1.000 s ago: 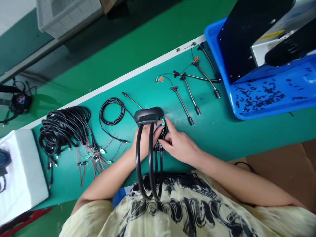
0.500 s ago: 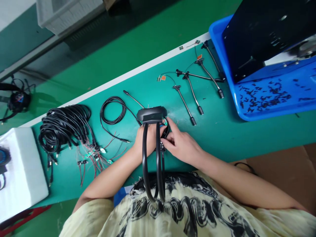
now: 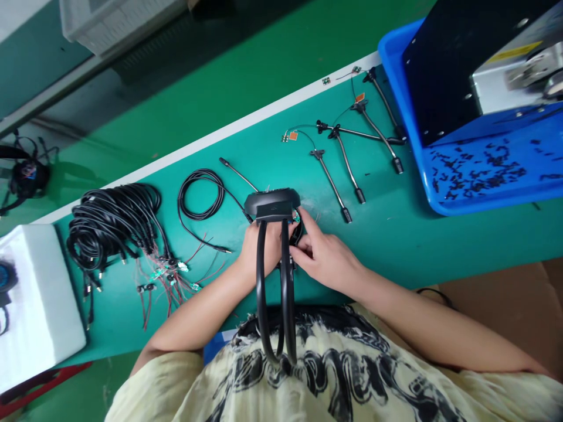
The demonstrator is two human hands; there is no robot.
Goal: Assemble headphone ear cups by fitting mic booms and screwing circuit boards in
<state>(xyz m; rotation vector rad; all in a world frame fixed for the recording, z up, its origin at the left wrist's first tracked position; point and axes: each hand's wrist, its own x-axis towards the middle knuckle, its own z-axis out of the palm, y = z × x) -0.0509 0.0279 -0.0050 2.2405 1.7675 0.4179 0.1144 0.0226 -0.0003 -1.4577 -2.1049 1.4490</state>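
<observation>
At the left of the frame, a heaped cable bundle (image 3: 114, 220) ends in a tangle of bare red wires (image 3: 170, 290); a sleeve or forearm brushing it could snag or bend them. Right of this, a coiled cable (image 3: 179, 199) leads toward the headset (image 3: 272, 203), at the centre of the frame; a tug on its loops could strain whatever joint it has there.

The left hand (image 3: 259, 249) grips the headset from below, its fingers largely hidden, so their exact spacing cannot be told. A faint mark on the headset is too small to read. The shirt (image 3: 308, 375), lower centre, bears large black lettering, too stylised to read with certainty.

A small green board (image 3: 297, 217) shows at the opened cup; a slip of the fingertip beside it could pull a fine lead loose. The right hand (image 3: 328, 258) has its index finger extended and its thumb bent toward the cup, the others curled; whether they pinch anything cannot be told.

Right of centre lie microphone booms (image 3: 332, 184), their thin leads exposed to catching. At upper right, the machine (image 3: 461, 70) carries a yellow strip (image 3: 514, 51), any text illegible. No brand is readable.
</observation>
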